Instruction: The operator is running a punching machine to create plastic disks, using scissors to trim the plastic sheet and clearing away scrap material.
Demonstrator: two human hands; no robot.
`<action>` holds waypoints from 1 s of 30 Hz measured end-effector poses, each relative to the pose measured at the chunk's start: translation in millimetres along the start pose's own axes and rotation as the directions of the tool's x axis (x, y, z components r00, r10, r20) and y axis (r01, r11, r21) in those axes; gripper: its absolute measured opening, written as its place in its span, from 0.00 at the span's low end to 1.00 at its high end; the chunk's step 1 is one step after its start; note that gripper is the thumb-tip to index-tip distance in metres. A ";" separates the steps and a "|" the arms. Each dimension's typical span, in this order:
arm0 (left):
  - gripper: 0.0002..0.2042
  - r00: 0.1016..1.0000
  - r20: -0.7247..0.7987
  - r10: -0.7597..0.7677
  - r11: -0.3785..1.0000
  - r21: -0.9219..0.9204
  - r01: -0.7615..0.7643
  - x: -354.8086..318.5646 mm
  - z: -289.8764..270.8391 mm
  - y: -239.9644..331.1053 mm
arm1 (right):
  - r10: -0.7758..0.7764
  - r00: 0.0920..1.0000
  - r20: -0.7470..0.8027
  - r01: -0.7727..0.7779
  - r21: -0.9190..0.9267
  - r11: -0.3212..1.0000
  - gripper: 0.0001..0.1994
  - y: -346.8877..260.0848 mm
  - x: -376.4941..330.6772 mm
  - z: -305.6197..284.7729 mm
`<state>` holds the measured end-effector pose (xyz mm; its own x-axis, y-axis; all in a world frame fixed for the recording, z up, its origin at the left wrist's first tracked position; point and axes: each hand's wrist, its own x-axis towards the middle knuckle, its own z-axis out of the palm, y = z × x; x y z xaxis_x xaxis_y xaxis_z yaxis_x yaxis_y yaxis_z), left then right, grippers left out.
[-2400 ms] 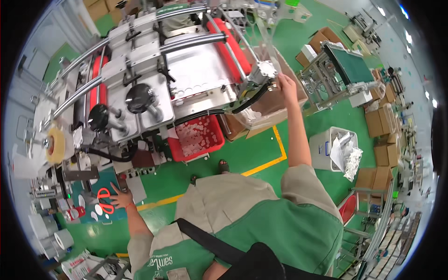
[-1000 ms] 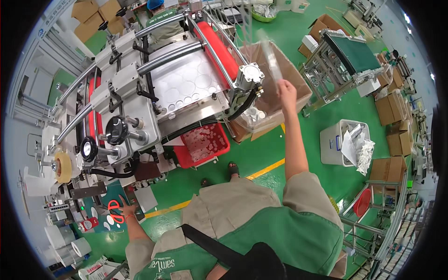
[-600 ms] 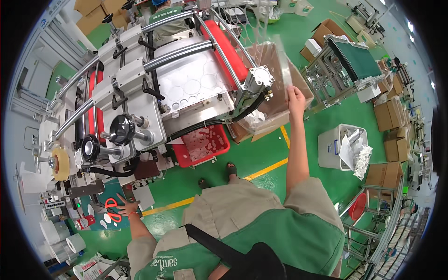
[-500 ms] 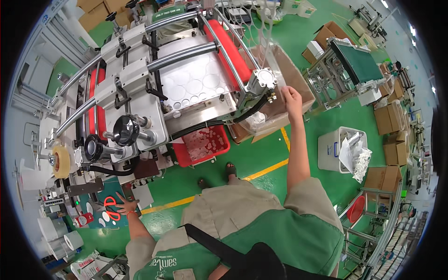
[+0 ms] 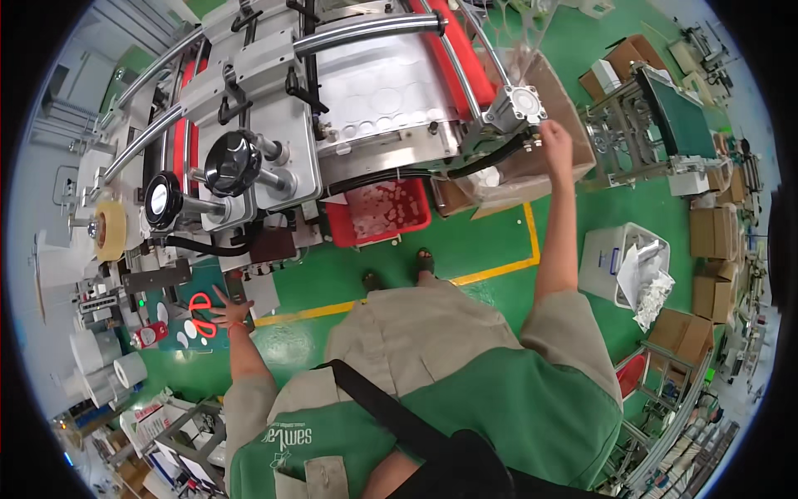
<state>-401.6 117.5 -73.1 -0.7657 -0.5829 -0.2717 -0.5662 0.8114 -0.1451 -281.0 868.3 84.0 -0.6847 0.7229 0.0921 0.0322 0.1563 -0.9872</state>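
My right hand [image 5: 557, 148] is closed beside the front right corner of a roller machine [image 5: 378, 154]. What its fingers hold, if anything, is hidden. Behind it, a clear sheet with cut-out holes [image 5: 532, 33] hangs from the machine's red roller [image 5: 461, 66] toward a lined cardboard box [image 5: 569, 125]. My left hand [image 5: 231, 312] is open, fingers spread, at the edge of a dark green mat [image 5: 179, 287]. Orange-handled scissors [image 5: 202, 314] lie close by its fingertips, with several white discs around them. Circle outlines show faintly on the machine's pale bed [image 5: 374, 91].
Below the machine stands a red bin [image 5: 382, 212] of small discs. A white tub [image 5: 603, 266] with crumpled scrap is on the floor to the right. Near the machine's left end are black knobs [image 5: 233, 164] and a tape roll [image 5: 110, 230]. A green-belt conveyor [image 5: 677, 112] stands far right.
My view has shifted, so the machine sits higher and farther right. My right hand is slightly nearer the machine's corner. My left hand keeps its spread pose beside the scissors.
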 end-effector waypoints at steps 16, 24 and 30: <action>0.62 1.000 -0.018 -0.006 1.000 -0.005 0.006 -4.4 1.3 -4.2 | 0.021 1.000 0.002 -0.021 0.034 0.999 0.12 -17.6 2.2 15.5; 0.62 1.000 0.008 -0.027 0.999 0.026 0.027 -5.8 -3.4 3.2 | 0.032 0.999 -0.017 -0.033 -0.043 0.999 0.10 4.3 -4.5 21.3; 0.62 0.999 0.022 -0.033 0.999 0.009 0.033 -2.7 -2.4 -2.7 | -0.041 0.999 0.020 0.038 0.161 0.986 0.10 -36.6 -3.4 13.4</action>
<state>-398.8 116.8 -69.6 -0.7398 -0.6081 -0.2879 -0.5881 0.7923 -0.1623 -289.6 851.1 118.1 -0.6998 0.7023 0.1302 -0.1114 0.0728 -0.9911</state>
